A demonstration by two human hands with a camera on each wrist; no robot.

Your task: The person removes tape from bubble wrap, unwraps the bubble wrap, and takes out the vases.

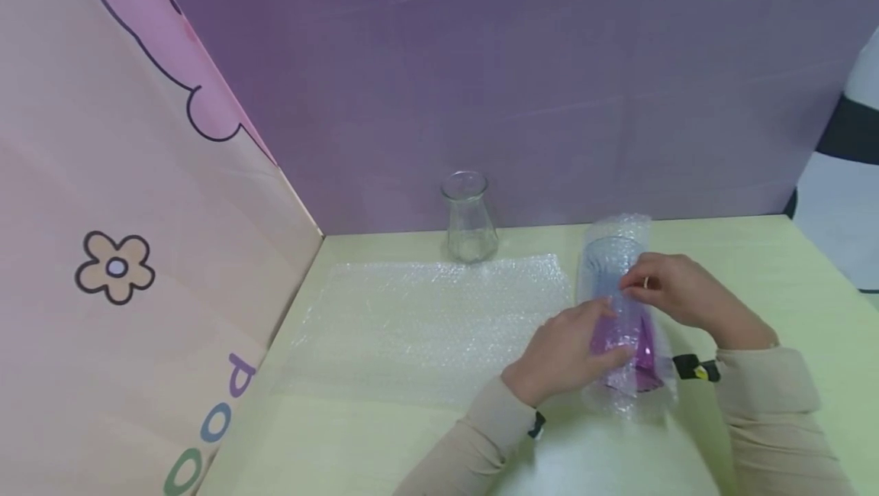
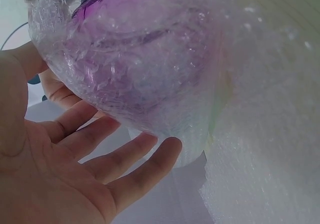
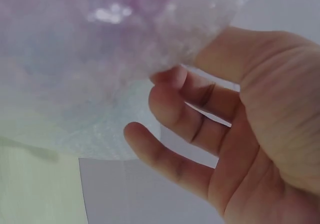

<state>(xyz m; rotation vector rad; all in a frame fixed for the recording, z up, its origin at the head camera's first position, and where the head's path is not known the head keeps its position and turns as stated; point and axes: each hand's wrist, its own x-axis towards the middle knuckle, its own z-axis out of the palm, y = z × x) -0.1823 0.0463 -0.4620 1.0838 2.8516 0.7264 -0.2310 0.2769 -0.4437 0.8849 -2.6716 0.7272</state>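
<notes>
A tall glass vase (image 1: pixel 645 343), purple at the near end and bluish at the far end, is wrapped in bubble wrap (image 1: pixel 621 225) on the right part of the table. My left hand (image 1: pixel 566 351) rests on the wrapped vase from the left, its fingers spread and fairly straight. With thumb and index finger, my right hand (image 1: pixel 676 290) pinches the bubble wrap over the upper right side of the vase. In the right wrist view, the other fingers of the right hand (image 3: pixel 240 129) are loosely bent below the wrap.
A flat sheet of bubble wrap (image 1: pixel 426 328) lies left of the hands. Behind it stands a clear glass vase (image 1: pixel 472 225), upright near the back of the pale table (image 1: pixel 384 442). A purple backdrop (image 1: pixel 481 84) and a printed side panel (image 1: pixel 117 175) border the table.
</notes>
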